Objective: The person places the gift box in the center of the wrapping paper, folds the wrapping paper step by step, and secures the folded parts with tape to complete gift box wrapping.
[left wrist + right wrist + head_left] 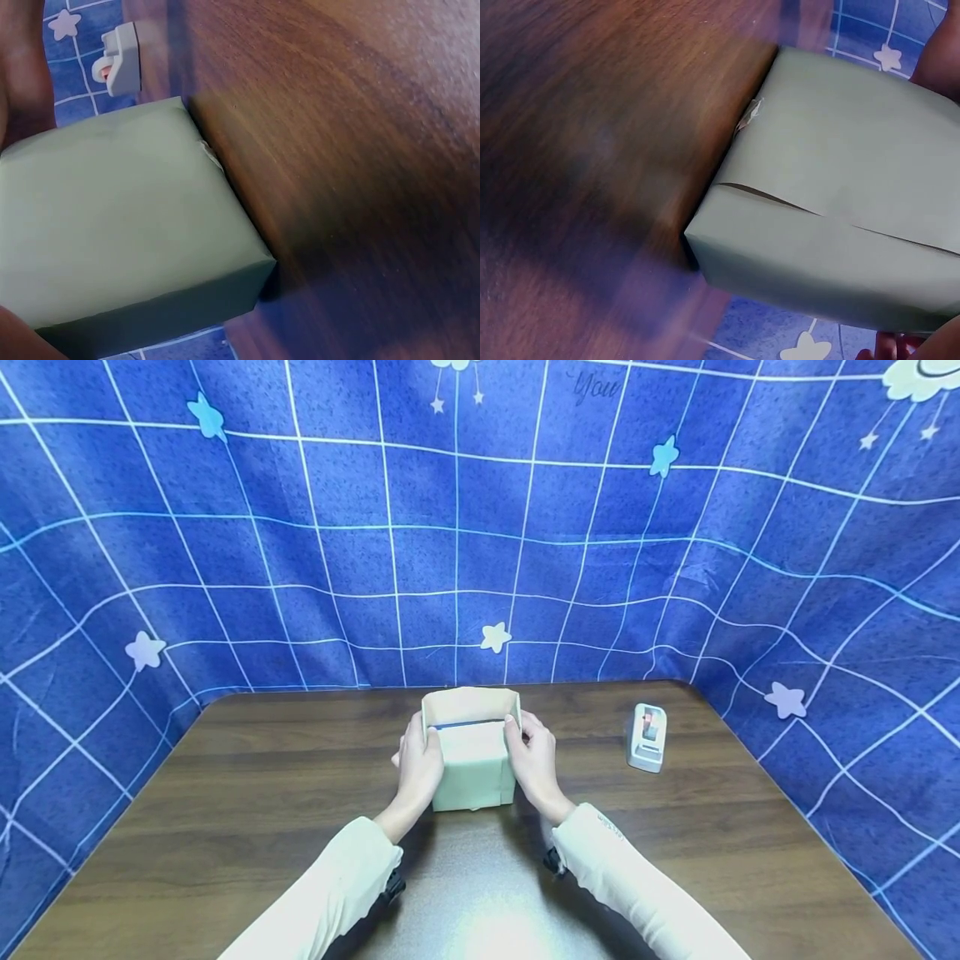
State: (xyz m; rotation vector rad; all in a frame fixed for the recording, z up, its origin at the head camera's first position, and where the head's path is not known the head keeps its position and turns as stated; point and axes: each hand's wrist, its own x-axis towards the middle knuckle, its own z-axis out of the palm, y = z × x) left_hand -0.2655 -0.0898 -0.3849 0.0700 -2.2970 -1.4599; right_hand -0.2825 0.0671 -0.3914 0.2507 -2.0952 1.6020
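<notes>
A box wrapped in pale green paper [472,777] stands on the table, with the paper's loose edge [471,703] rising open at its top. A thin blue strip [471,723] shows inside that opening. My left hand [418,764] grips the left side, its thumb near the upper edge. On the opposite side my right hand [534,764] holds the paper, thumb at the top corner and fingers bent behind. A lengthwise paper seam [780,201] gapes slightly in the right wrist view. In the left wrist view, the wrapped side [127,210] looks smooth. Most fingertips are hidden.
A white tape dispenser [647,739] with a reddish roll core stands to the right on the brown wooden table [285,793]. Behind and beside the table hangs a blue cloth [345,560] with a white grid and stars.
</notes>
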